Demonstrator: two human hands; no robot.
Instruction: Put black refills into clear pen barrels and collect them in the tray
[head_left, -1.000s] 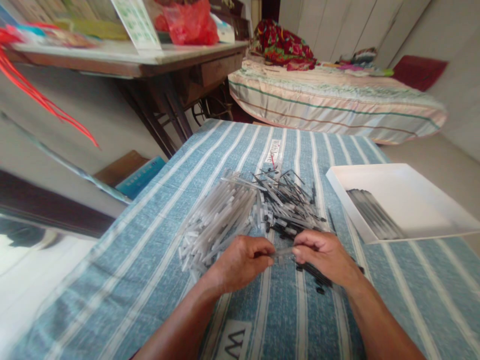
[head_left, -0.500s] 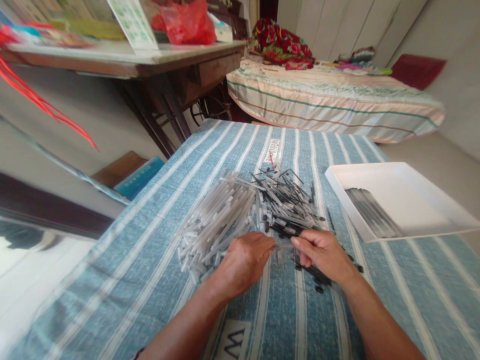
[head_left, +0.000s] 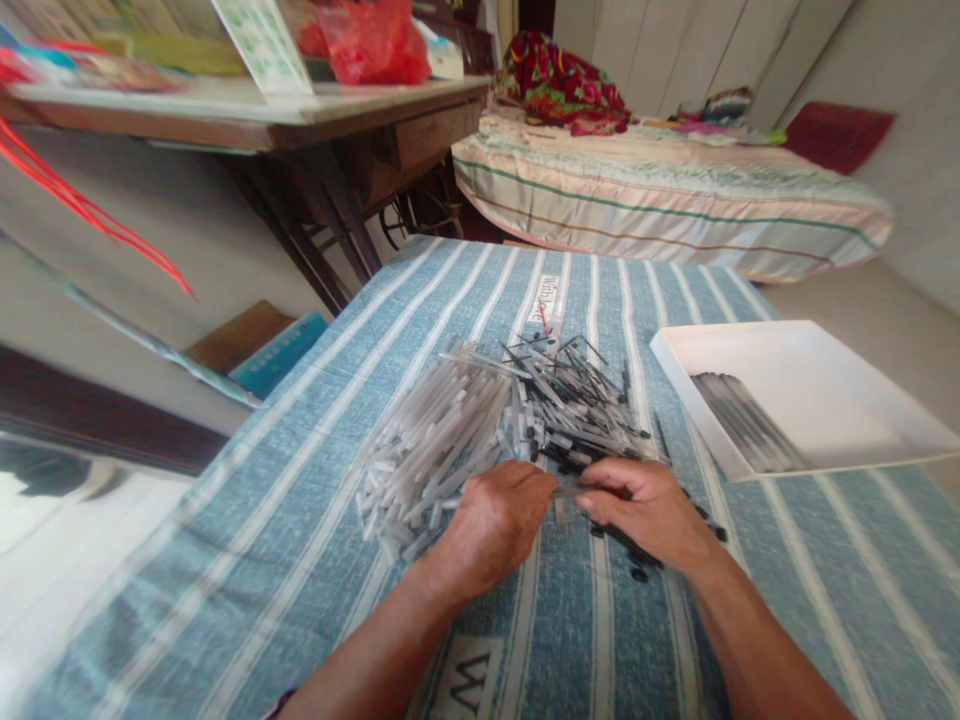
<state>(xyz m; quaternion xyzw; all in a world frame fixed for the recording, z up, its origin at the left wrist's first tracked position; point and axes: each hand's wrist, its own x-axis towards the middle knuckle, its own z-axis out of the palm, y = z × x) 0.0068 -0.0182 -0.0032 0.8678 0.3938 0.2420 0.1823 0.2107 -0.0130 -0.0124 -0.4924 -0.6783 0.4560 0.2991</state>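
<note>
Just in front of the loose pen parts, my left hand (head_left: 504, 518) is closed around one end of a thin clear pen (head_left: 567, 491). My right hand (head_left: 654, 512) pinches its other end between thumb and forefinger; the tip there is partly hidden. Left of my hands lies a heap of clear pen barrels (head_left: 439, 430). Beyond my right hand is a tangle of black refills and clear pieces (head_left: 574, 395), mixed with small black parts. More black pieces (head_left: 630, 545) lie beneath and beside my right hand.
A shallow white box (head_left: 862, 390) on the right holds a row of pens (head_left: 746, 425). Blue striped cloth (head_left: 300, 560) covers the table. A wooden desk (head_left: 390, 120) with a red plastic bag (head_left: 375, 45) stands behind on the left, and a bed (head_left: 660, 190) lies beyond.
My right thumb and forefinger have shifted their pinch at the pen's end, with the forefinger straighter and the thumb lower. My left hand has moved very slightly to the right.
</note>
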